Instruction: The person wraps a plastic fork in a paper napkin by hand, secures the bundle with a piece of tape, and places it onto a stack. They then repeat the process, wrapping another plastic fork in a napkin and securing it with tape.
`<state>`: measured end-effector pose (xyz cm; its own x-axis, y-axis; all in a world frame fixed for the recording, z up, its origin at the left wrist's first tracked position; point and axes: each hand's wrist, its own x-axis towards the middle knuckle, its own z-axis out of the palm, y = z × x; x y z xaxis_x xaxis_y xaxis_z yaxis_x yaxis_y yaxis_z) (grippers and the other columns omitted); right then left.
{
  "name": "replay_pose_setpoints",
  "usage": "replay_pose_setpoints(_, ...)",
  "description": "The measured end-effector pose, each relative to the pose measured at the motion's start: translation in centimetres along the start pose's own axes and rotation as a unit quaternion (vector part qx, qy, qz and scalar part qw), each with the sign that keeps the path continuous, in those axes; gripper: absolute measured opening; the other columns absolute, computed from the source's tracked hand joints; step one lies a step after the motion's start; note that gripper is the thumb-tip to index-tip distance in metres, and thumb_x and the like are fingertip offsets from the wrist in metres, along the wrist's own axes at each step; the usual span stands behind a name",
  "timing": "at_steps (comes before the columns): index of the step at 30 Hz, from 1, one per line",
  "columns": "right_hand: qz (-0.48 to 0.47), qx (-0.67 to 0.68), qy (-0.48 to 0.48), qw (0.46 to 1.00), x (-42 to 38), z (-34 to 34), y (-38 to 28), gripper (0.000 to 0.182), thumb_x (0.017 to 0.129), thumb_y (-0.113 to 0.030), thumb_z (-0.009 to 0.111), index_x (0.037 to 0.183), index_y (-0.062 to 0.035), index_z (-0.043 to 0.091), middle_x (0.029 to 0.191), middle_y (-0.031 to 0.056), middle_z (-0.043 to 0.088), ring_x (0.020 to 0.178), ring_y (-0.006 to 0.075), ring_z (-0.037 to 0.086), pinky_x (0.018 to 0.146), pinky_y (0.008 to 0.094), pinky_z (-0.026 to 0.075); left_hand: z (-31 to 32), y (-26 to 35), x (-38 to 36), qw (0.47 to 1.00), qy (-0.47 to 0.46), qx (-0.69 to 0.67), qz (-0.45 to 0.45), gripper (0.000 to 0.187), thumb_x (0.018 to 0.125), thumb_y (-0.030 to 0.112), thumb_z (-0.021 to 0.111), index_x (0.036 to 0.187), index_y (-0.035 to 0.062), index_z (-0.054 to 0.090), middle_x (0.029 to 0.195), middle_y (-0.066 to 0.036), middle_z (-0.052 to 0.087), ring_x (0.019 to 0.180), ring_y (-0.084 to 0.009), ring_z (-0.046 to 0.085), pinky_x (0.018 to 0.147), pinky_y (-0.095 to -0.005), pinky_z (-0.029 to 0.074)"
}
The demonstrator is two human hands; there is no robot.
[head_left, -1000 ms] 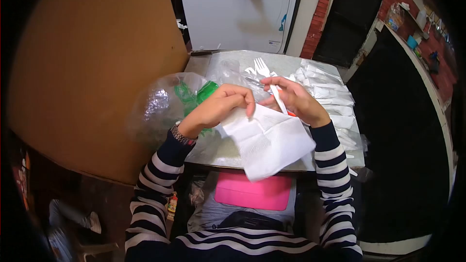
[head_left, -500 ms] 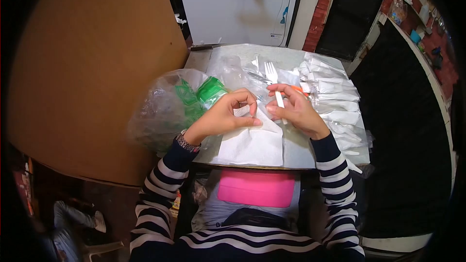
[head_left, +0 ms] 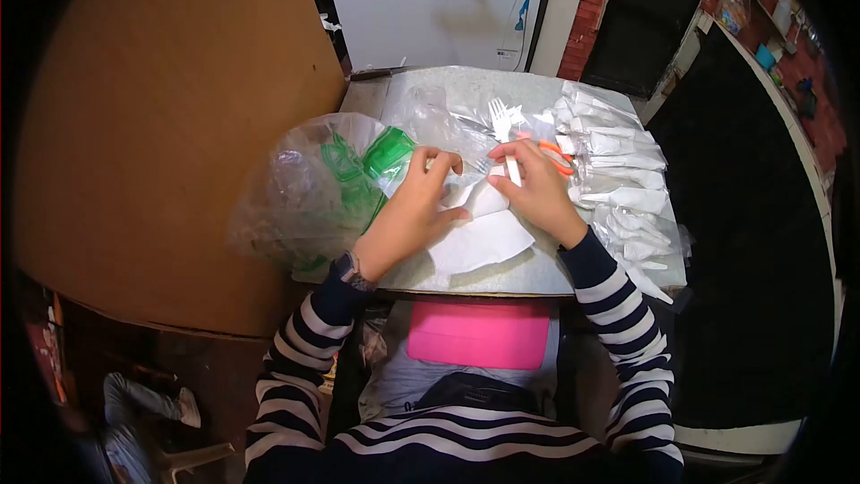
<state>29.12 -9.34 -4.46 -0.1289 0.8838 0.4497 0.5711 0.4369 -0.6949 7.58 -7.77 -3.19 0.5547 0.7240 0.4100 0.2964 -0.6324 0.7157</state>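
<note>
My right hand (head_left: pixel 536 188) grips the handle of a white plastic fork (head_left: pixel 502 130), tines pointing away from me. A white paper napkin (head_left: pixel 475 237) lies on the table and its far end is rolled up around the fork's handle. My left hand (head_left: pixel 414 211) presses on the rolled part of the napkin, fingers curled over it. Both hands meet at the middle of the small table (head_left: pixel 537 273).
A clear plastic bag (head_left: pixel 300 188) with green packets (head_left: pixel 387 154) sits at the left. Orange-handled scissors (head_left: pixel 555 154) lie beside my right hand. Several wrapped white cutlery bundles (head_left: pixel 618 184) are stacked along the right. A white chest freezer (head_left: pixel 430 4) stands behind; a pink object (head_left: pixel 475 333) is under the table edge.
The napkin, held up and open a second ago, now lies on the table with its far end rolled around the fork. Both hands moved forward and down onto it.
</note>
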Motion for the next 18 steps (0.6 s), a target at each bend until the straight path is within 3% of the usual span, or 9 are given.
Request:
replay_pose_setpoints(1, -0.02, -0.042, -0.004, 0.999, 0.0, 0.1, -0.3, 0.029, 0.076, -0.004, 0.067, 0.104, -0.0026, 0.058, 0.096, 0.0124, 0.056, 0.094, 0.0282, 0.056, 0.085, 0.0353, 0.044, 0.3, 0.0, -0.2, 0.991, 0.031, 0.116, 0.067, 0.047, 0.068, 0.011, 0.079, 0.106, 0.008, 0.052, 0.117, -0.01, 0.043, 0.099, -0.0216, 0.05, 0.086, -0.0357, 0.043)
replay_pose_setpoints(3, -0.062, -0.039, -0.013, 0.997, 0.0, 0.8, 0.3, 0.03, 0.075, -0.002, 0.065, 0.103, -0.0023, 0.057, 0.099, 0.0152, 0.055, 0.096, 0.0321, 0.056, 0.084, 0.0364, 0.045, 1.1, -0.3, -0.7, 0.916, 0.09, 0.339, 0.195, 0.043, 0.068, 0.011, 0.076, 0.105, 0.0094, 0.054, 0.122, -0.01, 0.039, 0.107, -0.025, 0.046, 0.095, -0.041, 0.037)
replay_pose_setpoints(4, -0.076, -0.044, -0.017, 0.996, 0.0, 1.1, 0.6, 0.03, 0.075, -0.001, 0.064, 0.104, -0.0023, 0.057, 0.1, 0.0152, 0.055, 0.096, 0.0319, 0.056, 0.084, 0.0362, 0.045, 1.5, -1.0, -1.0, 0.9, 0.088, 0.352, 0.242, 0.032, 0.072, 0.014, 0.067, 0.102, 0.0128, 0.056, 0.119, -0.008, 0.044, 0.116, -0.0258, 0.041, 0.1, -0.0434, 0.031)
replay_pose_setpoints(7, -0.091, -0.083, -0.024, 0.992, 0.1, 1.8, 0.7, 0.029, 0.075, 0.0, 0.063, 0.103, -0.0007, 0.056, 0.101, 0.0142, 0.055, 0.096, 0.0327, 0.056, 0.082, 0.0383, 0.045, 1.4, 0.3, -1.9, 0.861, 0.028, 0.398, 0.316, 0.021, 0.077, 0.014, 0.058, 0.098, 0.015, 0.058, 0.117, -0.004, 0.049, 0.114, -0.0237, 0.044, 0.098, -0.0396, 0.033)
replay_pose_setpoints(8, -0.084, -0.1, -0.03, 0.991, 0.0, 1.9, 0.2, 0.029, 0.075, 0.0, 0.063, 0.103, -0.0004, 0.056, 0.101, 0.0139, 0.054, 0.096, 0.0331, 0.055, 0.082, 0.0392, 0.045, 1.4, 0.1, -2.1, 0.858, -0.016, 0.396, 0.327, 0.018, 0.078, 0.015, 0.057, 0.096, 0.0162, 0.059, 0.111, 0.001, 0.054, 0.11, -0.0201, 0.048, 0.096, -0.0374, 0.034)
replay_pose_setpoints(11, -0.103, -0.127, -0.013, 0.986, 0.0, 2.0, -0.6, 0.026, 0.077, 0.0, 0.062, 0.103, -0.0002, 0.057, 0.099, 0.0136, 0.054, 0.094, 0.0339, 0.055, 0.08, 0.041, 0.045, 1.5, 0.3, -2.1, 0.863, -0.079, 0.372, 0.334, 0.02, 0.077, 0.015, 0.057, 0.097, 0.0147, 0.06, 0.107, 0.001, 0.057, 0.105, -0.0175, 0.052, 0.093, -0.0364, 0.036)
replay_pose_setpoints(15, -0.099, -0.097, -0.003, 0.99, -0.2, 1.6, -0.7, 0.024, 0.079, 0.002, 0.056, 0.103, -0.0014, 0.058, 0.099, 0.0144, 0.055, 0.091, 0.0334, 0.057, 0.077, 0.039, 0.047, 1.7, -0.8, -1.6, 0.895, -0.124, 0.342, 0.259, 0.018, 0.083, 0.016, 0.058, 0.1, 0.0122, 0.061, 0.105, -0.002, 0.059, 0.104, -0.0188, 0.054, 0.091, -0.0371, 0.038)
replay_pose_setpoints(18, -0.171, -0.128, -0.039, 0.976, -1.5, -0.4, -2.1, 0.026, 0.08, 0.003, 0.053, 0.105, -0.004, 0.06, 0.101, 0.0134, 0.057, 0.091, 0.0313, 0.059, 0.075, 0.0367, 0.049, 1.8, -0.9, -1.6, 0.922, -0.133, 0.291, 0.218, 0.018, 0.086, 0.018, 0.06, 0.102, 0.0106, 0.06, 0.107, -0.004, 0.059, 0.105, -0.0216, 0.054, 0.09, -0.0387, 0.038)
